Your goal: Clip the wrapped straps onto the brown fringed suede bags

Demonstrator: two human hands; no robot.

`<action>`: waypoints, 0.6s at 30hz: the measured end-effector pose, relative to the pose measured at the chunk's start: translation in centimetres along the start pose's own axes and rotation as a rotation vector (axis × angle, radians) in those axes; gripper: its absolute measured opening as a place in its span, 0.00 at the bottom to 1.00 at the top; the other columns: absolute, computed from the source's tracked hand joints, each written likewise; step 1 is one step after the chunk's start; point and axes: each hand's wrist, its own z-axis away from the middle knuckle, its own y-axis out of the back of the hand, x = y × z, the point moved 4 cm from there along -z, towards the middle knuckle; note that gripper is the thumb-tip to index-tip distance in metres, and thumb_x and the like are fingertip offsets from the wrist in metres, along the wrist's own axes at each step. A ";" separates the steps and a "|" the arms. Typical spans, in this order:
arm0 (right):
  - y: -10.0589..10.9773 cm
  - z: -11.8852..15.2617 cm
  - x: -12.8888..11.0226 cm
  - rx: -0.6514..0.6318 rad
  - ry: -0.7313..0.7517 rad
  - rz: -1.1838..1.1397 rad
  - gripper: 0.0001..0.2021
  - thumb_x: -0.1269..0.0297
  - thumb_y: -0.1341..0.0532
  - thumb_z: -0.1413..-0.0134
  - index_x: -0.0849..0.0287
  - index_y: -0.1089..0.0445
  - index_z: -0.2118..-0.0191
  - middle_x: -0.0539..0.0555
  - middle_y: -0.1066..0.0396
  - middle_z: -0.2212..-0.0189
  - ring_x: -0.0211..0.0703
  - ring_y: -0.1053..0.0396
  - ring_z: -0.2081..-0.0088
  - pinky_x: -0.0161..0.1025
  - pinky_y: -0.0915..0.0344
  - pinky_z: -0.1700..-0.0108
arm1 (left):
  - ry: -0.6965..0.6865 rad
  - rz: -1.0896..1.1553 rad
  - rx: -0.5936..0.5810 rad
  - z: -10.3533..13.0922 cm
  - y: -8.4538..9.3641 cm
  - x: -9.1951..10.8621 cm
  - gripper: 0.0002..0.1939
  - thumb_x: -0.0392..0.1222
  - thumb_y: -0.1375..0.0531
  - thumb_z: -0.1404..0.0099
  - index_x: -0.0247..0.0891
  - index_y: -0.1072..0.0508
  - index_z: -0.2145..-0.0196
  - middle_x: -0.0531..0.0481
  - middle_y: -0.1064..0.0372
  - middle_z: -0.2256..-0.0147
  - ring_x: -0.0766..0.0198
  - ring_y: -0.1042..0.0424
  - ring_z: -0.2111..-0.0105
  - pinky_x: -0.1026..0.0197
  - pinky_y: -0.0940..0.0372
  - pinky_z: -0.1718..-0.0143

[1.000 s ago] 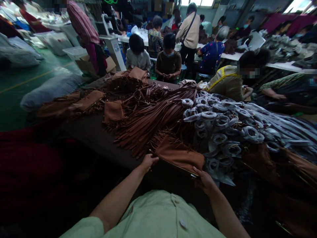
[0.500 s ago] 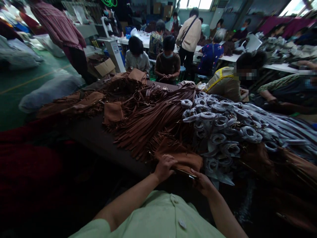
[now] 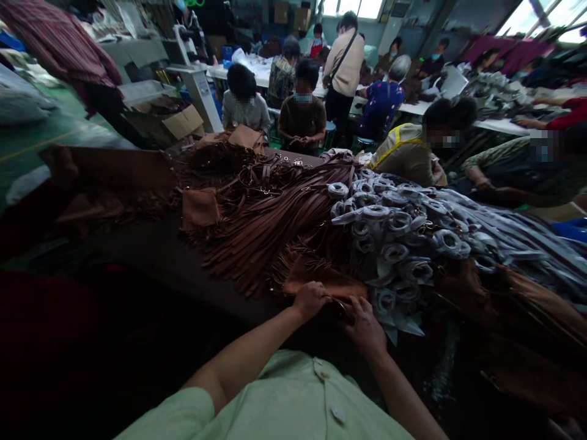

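A brown fringed bag (image 3: 316, 275) lies on the dark table near my body, its fringe pointing away from me and its zippered edge toward me. My left hand (image 3: 312, 300) is closed on that near edge. At the edge's right part, my right hand (image 3: 365, 324) has its fingers on the brown material, thumb side partly hidden in shadow. A gap shows in the edge between the two hands. Beyond the bag, long brown straps (image 3: 270, 226) lie fanned out. Coiled straps in pale wrapping (image 3: 403, 244) are heaped just right of the bag.
At the left, a person's hand (image 3: 62, 165) holds up a brown piece (image 3: 123, 174). More brown bags (image 3: 200, 209) lie left of the straps, and others (image 3: 468, 287) at the right. Several people sit or stand beyond the table (image 3: 160, 244).
My right hand has moved left along the edge, closer to my left hand, which has shifted slightly right. At the left, a brown piece is now lifted by a person. The view has shifted a little.
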 end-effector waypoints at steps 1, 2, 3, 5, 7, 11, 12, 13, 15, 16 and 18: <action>-0.2 0.0 -0.3 0.000 -0.019 0.098 0.29 0.66 0.41 0.54 0.53 0.44 0.43 0.58 0.45 0.42 0.46 0.33 0.52 0.35 0.38 0.62 | 0.003 -0.001 0.003 0.0 0.1 0.2 0.10 0.45 0.41 0.40 0.41 0.22 0.65 0.47 0.30 0.66 0.61 0.35 0.62 0.61 0.44 0.57; -0.3 -0.2 -0.4 0.000 -0.052 0.174 0.25 0.70 0.44 0.52 0.54 0.41 0.45 0.58 0.41 0.46 0.43 0.30 0.57 0.34 0.39 0.65 | 0.009 0.000 0.002 0.0 0.2 0.3 0.10 0.45 0.41 0.40 0.40 0.22 0.65 0.47 0.30 0.66 0.61 0.35 0.62 0.61 0.44 0.56; -0.4 -0.5 -0.5 -0.008 -0.082 0.229 0.21 0.72 0.46 0.50 0.55 0.38 0.48 0.58 0.37 0.50 0.41 0.29 0.62 0.33 0.40 0.67 | 0.016 0.004 0.006 0.1 0.4 0.5 0.09 0.45 0.41 0.41 0.40 0.23 0.65 0.46 0.30 0.66 0.60 0.36 0.62 0.60 0.44 0.56; -0.5 -1.1 -0.5 -0.031 -0.109 0.282 0.16 0.72 0.49 0.48 0.55 0.33 0.55 0.56 0.32 0.58 0.39 0.29 0.67 0.33 0.42 0.70 | 0.018 0.020 0.066 0.7 1.0 0.9 0.10 0.44 0.39 0.42 0.40 0.24 0.63 0.45 0.31 0.63 0.58 0.36 0.59 0.58 0.44 0.53; -0.3 -1.7 -0.5 -0.049 -0.100 0.283 0.13 0.72 0.49 0.48 0.55 0.32 0.59 0.54 0.31 0.61 0.40 0.29 0.67 0.34 0.43 0.70 | -0.024 0.040 0.137 1.7 1.3 1.6 0.12 0.45 0.40 0.41 0.40 0.26 0.59 0.44 0.32 0.59 0.57 0.38 0.56 0.57 0.45 0.51; 0.0 -2.2 -0.3 -0.054 -0.084 0.259 0.12 0.71 0.48 0.49 0.56 0.31 0.60 0.55 0.31 0.62 0.41 0.29 0.65 0.34 0.42 0.68 | -0.119 0.078 -0.025 3.3 -1.5 2.0 0.12 0.45 0.47 0.37 0.40 0.26 0.62 0.42 0.31 0.62 0.57 0.34 0.58 0.57 0.43 0.53; 0.0 -2.1 -0.2 -0.047 -0.080 0.248 0.12 0.71 0.48 0.49 0.56 0.31 0.60 0.55 0.31 0.61 0.40 0.29 0.64 0.34 0.42 0.67 | -0.069 0.080 -0.074 3.4 -2.6 1.6 0.12 0.44 0.47 0.37 0.39 0.25 0.64 0.41 0.31 0.64 0.57 0.33 0.60 0.57 0.42 0.54; -0.1 -2.0 -0.2 -0.037 -0.075 0.232 0.13 0.72 0.48 0.50 0.55 0.31 0.60 0.54 0.31 0.61 0.40 0.30 0.64 0.34 0.42 0.66 | 0.020 0.081 -0.107 3.2 -3.7 1.0 0.11 0.43 0.46 0.38 0.38 0.25 0.66 0.41 0.30 0.66 0.55 0.32 0.61 0.56 0.42 0.55; -0.2 -1.7 0.1 -0.019 -0.061 0.191 0.14 0.73 0.48 0.51 0.54 0.31 0.59 0.53 0.32 0.60 0.39 0.30 0.63 0.33 0.42 0.65 | 0.236 0.084 -0.135 2.5 -5.5 -0.4 0.08 0.39 0.44 0.41 0.37 0.25 0.67 0.39 0.29 0.67 0.52 0.31 0.63 0.54 0.40 0.57; -0.3 -1.6 0.2 -0.012 -0.057 0.171 0.15 0.73 0.48 0.51 0.54 0.31 0.58 0.53 0.32 0.60 0.39 0.31 0.63 0.33 0.42 0.65 | 0.319 0.092 -0.145 2.1 -6.2 -0.9 0.08 0.39 0.43 0.42 0.37 0.25 0.67 0.39 0.29 0.68 0.51 0.30 0.63 0.54 0.39 0.58; -0.4 -1.6 0.5 -0.006 -0.052 0.133 0.16 0.73 0.48 0.51 0.54 0.31 0.57 0.53 0.32 0.59 0.38 0.31 0.62 0.32 0.42 0.64 | 0.398 0.147 -0.158 1.2 -7.1 -1.2 0.09 0.41 0.41 0.44 0.38 0.25 0.65 0.40 0.28 0.66 0.50 0.30 0.63 0.54 0.38 0.59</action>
